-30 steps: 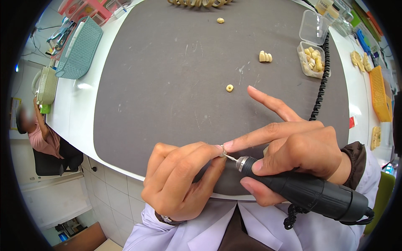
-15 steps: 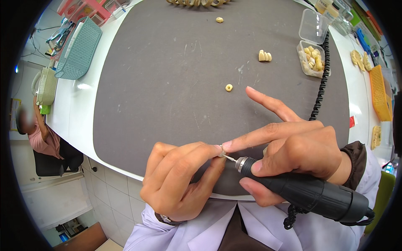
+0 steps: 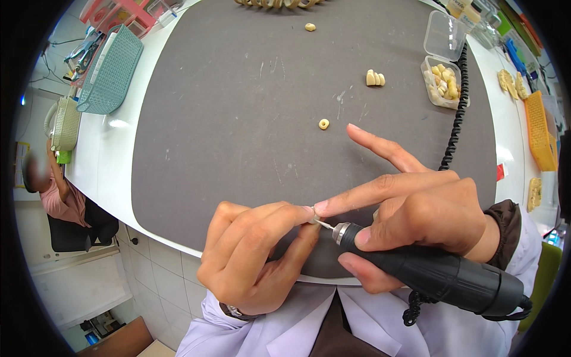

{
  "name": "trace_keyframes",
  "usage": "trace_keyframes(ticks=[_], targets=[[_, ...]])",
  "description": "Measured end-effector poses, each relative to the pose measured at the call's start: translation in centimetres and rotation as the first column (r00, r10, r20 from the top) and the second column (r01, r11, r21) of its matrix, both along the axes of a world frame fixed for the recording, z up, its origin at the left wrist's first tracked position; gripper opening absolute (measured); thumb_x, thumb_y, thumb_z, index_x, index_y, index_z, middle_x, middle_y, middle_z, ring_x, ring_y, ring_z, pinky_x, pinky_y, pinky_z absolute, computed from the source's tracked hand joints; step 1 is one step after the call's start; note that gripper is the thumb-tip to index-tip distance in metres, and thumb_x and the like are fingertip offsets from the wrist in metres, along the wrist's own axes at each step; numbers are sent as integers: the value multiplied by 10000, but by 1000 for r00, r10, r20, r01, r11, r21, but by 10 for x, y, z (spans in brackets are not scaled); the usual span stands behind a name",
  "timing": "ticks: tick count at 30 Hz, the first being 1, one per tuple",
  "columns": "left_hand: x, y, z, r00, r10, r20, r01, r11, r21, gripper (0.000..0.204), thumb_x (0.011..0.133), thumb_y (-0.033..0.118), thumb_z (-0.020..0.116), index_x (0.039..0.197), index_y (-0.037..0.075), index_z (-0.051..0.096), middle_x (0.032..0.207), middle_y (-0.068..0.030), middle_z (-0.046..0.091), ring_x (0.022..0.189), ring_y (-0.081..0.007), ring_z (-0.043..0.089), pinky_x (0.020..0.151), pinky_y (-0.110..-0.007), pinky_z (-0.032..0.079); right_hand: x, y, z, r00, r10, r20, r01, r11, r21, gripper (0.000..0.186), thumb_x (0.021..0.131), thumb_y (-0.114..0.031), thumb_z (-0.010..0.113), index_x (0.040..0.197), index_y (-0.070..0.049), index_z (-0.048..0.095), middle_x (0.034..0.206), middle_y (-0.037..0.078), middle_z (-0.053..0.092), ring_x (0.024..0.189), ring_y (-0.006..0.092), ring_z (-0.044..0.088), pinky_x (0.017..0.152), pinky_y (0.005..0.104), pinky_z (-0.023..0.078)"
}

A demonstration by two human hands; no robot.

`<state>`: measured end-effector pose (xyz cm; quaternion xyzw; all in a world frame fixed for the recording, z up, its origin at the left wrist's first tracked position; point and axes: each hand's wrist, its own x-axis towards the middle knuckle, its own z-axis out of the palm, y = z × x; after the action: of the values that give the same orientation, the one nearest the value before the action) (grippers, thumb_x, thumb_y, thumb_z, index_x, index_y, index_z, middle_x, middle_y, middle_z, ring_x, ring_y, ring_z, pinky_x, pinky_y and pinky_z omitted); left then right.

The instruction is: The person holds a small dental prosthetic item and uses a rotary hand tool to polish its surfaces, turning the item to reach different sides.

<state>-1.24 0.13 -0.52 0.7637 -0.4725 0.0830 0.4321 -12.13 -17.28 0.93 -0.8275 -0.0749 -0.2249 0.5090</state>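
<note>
My left hand (image 3: 253, 250) is closed, pinching a small whitish dental crown (image 3: 314, 215) between thumb and fingertips, which hide most of it. Wrapped around a black rotary handpiece (image 3: 446, 275), my right hand (image 3: 425, 208) is closed too, with one finger stretched toward the far side. Another right fingertip rests against the crown. The handpiece's thin bur (image 3: 324, 224) reaches the crown's near side. Farther off on the grey mat (image 3: 226, 119) lie a ring-shaped ivory crown (image 3: 323, 124), a joined block of tooth crowns (image 3: 375, 78) and a single crown (image 3: 310, 27).
An open clear box (image 3: 441, 83) of tooth pieces stands at the right beside a coiled black cord (image 3: 455, 131). Blue (image 3: 110, 74) and pale green (image 3: 65, 122) baskets line the left, an orange basket (image 3: 540, 134) the right. A seated person (image 3: 59, 193) is at far left.
Almost nothing differs. Both hands and the handpiece have shifted very slightly left, with the bur still at the crown.
</note>
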Motion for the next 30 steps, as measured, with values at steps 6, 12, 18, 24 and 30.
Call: trace_keyframes(ticks=[6,12,18,24,30], targets=[[0,0,-1,1000,14,-4,-14,1000,1,301,611,-39,839,876,56,733,789,-26,718,604,-117,534,539,-246,381,0,-1,-1,1000,6,-3,-6,1000,-5,236,711,-7,821,770,-100,612,504,-2,602,992,251,734,1084,706,312],[-1,0,0,1000,10,-10,-10,1000,-3,302,611,-37,840,876,61,734,787,-18,717,595,-110,516,526,-243,371,0,-1,0,1000,6,5,-6,1000,-14,236,709,-11,824,765,-99,612,504,-1,601,996,250,733,1083,700,324],[0,-1,-1,1000,7,-10,-7,1000,3,298,616,-34,841,876,62,734,790,-17,718,594,-107,515,524,-241,370,1,-1,0,1000,0,13,0,1000,-24,223,711,-20,823,737,-92,614,501,4,598,994,250,733,1078,697,335],[0,0,-1,1000,11,-8,-11,1000,0,299,620,-31,842,884,61,735,796,-22,722,596,-106,520,526,-240,371,0,-1,0,1000,-7,-6,7,1000,-19,209,713,-25,824,712,-85,625,502,6,601,992,243,734,1081,692,334],[0,0,-2,1000,10,-2,-10,1000,-4,301,620,-32,841,887,60,735,795,-22,720,596,-104,515,520,-240,367,1,0,-2,1000,-13,14,13,1000,-3,215,719,-28,830,724,-90,625,507,-1,605,984,245,736,1080,692,337]])
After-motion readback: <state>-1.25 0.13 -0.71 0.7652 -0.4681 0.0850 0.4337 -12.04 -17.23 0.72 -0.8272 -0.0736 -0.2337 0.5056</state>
